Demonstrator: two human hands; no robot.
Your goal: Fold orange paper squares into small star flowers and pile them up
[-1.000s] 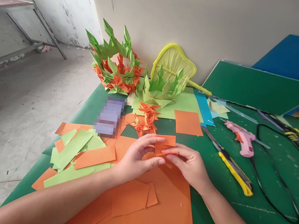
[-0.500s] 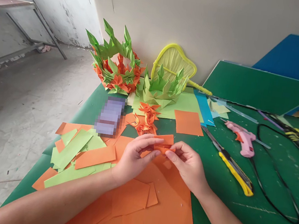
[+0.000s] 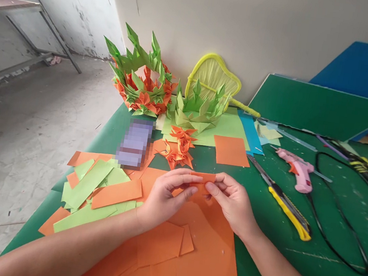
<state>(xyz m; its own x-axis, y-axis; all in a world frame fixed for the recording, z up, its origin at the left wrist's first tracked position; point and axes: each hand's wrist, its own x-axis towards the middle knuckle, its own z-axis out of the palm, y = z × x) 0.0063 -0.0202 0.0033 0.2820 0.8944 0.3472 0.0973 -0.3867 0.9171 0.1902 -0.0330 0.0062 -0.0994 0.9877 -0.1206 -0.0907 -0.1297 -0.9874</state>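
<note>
Between my two hands is a small folded piece of orange paper (image 3: 203, 176), partly hidden by the fingers. My left hand (image 3: 170, 192) grips its left side, fingers laid along the top and thumb below. On the other side my right hand (image 3: 232, 200) pinches the right end between thumb and fingers. Just beyond the hands lie several folded orange paper flowers (image 3: 183, 146). Under the hands spreads a large orange paper sheet (image 3: 211, 260), with smaller orange pieces (image 3: 164, 242) on it.
Orange and green paper strips (image 3: 117, 194) lie at left, near a blurred phone-like rectangle (image 3: 135, 142). Behind stand an orange-and-green paper crown (image 3: 143, 86) and a green one (image 3: 199, 113). A yellow cutter (image 3: 290, 212) and a pink glue gun (image 3: 297, 170) with its cord lie right.
The orange paper has been folded or turned flatter, showing a narrower strip between the fingers. My right hand's fingers have moved slightly up along its end.
</note>
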